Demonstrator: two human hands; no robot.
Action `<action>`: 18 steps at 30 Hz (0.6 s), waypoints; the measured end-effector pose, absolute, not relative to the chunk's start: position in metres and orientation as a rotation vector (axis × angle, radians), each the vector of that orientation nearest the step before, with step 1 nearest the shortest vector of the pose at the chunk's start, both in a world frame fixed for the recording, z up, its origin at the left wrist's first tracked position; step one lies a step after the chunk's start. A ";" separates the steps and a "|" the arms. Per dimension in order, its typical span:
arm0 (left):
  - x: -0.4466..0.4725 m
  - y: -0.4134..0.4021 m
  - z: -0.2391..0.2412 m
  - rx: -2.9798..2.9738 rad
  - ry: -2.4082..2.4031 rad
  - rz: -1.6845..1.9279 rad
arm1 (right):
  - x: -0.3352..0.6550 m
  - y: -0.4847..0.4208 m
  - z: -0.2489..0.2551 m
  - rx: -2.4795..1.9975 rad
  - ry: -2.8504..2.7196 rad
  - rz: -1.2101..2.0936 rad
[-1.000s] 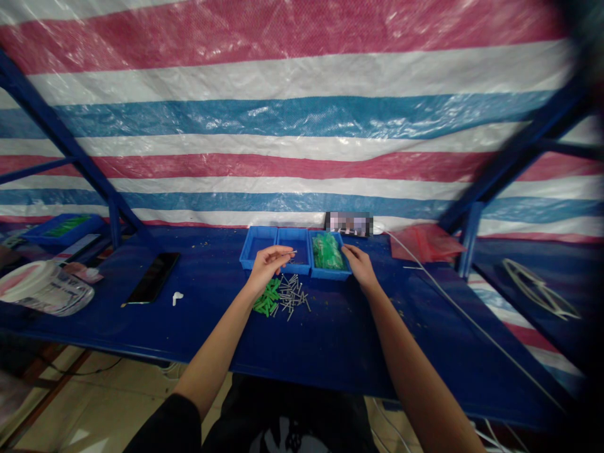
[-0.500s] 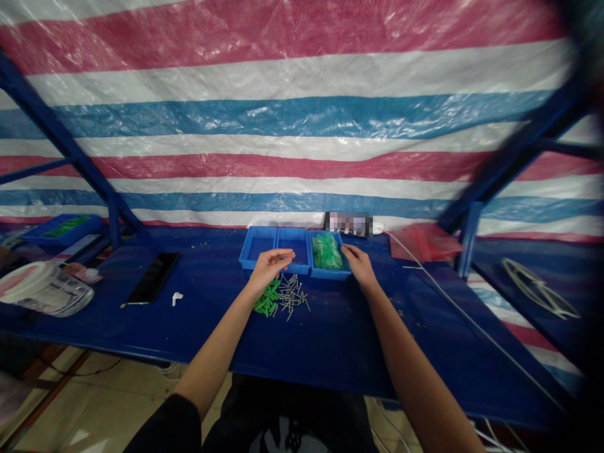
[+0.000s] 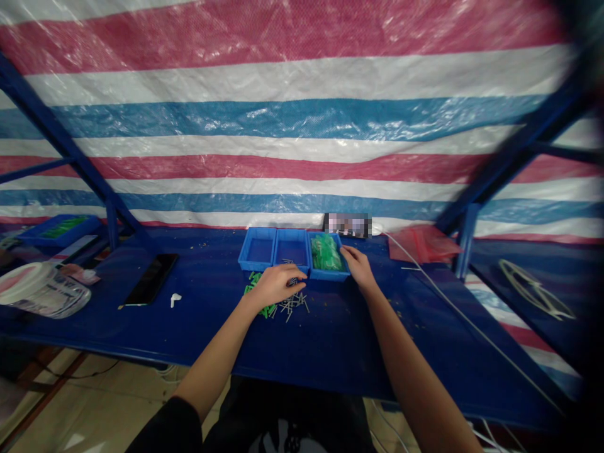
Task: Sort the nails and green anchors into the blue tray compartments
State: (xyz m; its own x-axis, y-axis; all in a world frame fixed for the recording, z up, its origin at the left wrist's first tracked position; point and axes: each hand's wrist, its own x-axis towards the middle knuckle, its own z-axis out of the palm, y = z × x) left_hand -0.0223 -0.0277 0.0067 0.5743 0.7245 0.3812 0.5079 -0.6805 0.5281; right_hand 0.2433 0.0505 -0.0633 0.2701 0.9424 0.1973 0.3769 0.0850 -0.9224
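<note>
Steel screws (image 3: 291,306), loose pile, long axes crossing at mixed angles; on the table, beneath the left hand (image 3: 282,284) and toward the wearer from its fingertips. Left hand nearer: fingers curled, any pinch untellable. Right hand (image 3: 357,264): well apart, at blue tray's (image 3: 328,275) right rim, closure untellable.

1 bucket (image 3: 51,290), 1 black phone (image 3: 151,280)

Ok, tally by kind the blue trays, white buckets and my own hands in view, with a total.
Blue trays: 4 (3 in a row, plus the far-left tray)
White bucket: 1
Hands: 2 (left hand, right hand)
Total: 7
</note>
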 end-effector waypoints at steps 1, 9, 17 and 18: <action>-0.021 -0.030 0.007 2.510 0.976 0.777 | 0.243 0.050 -0.063 -1.483 -1.293 0.675; -0.011 -0.038 0.002 2.652 0.891 0.471 | 0.243 0.050 -0.063 -1.474 -1.306 0.689; -0.010 -0.038 -0.002 2.665 0.909 0.392 | 0.243 0.051 -0.063 -1.473 -1.316 0.665; -0.010 -0.038 -0.002 2.667 0.908 0.394 | 0.243 0.051 -0.063 -1.475 -1.317 0.665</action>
State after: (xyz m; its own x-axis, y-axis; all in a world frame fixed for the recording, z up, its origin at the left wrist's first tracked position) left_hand -0.0095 -0.0380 -0.0024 0.7632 0.6259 0.1604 0.5449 -0.7569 0.3608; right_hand 0.2425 0.0506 -0.0627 0.2529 0.9438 0.2128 0.3890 0.1022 -0.9156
